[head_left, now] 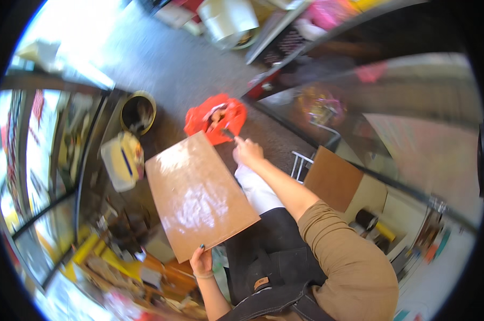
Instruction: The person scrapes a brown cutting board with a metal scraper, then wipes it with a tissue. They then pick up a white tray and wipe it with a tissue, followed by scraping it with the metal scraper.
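**Board held over the floor, scraper at its far corner**

Board (199, 195), brown, flat and dusted with pale powder, tilts out in front of the person. The left hand (201, 263) grips its near edge, thumb on top and fingers curled beneath. The right hand (247, 152) is closed around a small dark tool (229, 133) at the board's far corner; what kind of tool it is cannot be made out. Just beyond that corner, an open red plastic bag (216, 119) lies on the grey floor (172, 64) with light scraps inside. To the left of the board stand a round dark bucket (137, 112) and a white-and-yellow plastic container (122, 160). A second brown board (333, 179) leans to the right.
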`<state>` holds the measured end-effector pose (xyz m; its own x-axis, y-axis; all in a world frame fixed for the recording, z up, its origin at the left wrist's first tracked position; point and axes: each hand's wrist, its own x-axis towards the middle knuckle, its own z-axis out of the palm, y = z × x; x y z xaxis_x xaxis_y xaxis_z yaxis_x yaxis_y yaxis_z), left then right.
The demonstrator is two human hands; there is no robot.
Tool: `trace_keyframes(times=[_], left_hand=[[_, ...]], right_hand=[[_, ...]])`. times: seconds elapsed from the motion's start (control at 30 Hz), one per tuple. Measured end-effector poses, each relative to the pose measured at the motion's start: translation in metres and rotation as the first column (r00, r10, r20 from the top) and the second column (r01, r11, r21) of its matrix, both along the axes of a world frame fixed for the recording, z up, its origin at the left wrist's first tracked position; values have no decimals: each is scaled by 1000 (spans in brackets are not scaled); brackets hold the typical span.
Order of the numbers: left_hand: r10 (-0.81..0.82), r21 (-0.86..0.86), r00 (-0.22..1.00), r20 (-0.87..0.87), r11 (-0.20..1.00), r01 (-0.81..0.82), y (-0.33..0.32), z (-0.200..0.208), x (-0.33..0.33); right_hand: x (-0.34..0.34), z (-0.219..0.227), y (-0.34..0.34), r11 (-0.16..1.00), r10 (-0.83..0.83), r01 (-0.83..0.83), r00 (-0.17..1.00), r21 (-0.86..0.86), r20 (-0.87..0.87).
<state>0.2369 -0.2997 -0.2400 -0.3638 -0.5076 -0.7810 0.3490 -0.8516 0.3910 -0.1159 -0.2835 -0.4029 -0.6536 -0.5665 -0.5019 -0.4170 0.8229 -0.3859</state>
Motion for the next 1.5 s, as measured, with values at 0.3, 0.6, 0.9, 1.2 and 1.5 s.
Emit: trace_keyframes(times=[0.3,0.6,0.9,1.2,1.5], left_hand=[[-401,-80,889,-221,916,394,-89,41,-3],[-845,-197,474,-248,523,829,-48,130,-159],[-827,-160,-59,-559,38,986,216,122,-291],[-767,-39,-111,-632,-112,993,568,199,-346],[-783,-160,-222,-582,-157,975,711,200,-461]], right_hand=[[76,76,236,558,-647,757,653,-340,394],[212,172,441,-490,-638,821,-109,-293,763],[358,75,607,-949,-153,314,-396,-23,906],[402,127,798,-990,-45,132,-637,51,770],[216,218,1004,-970,-221,189,-407,-155,886]])
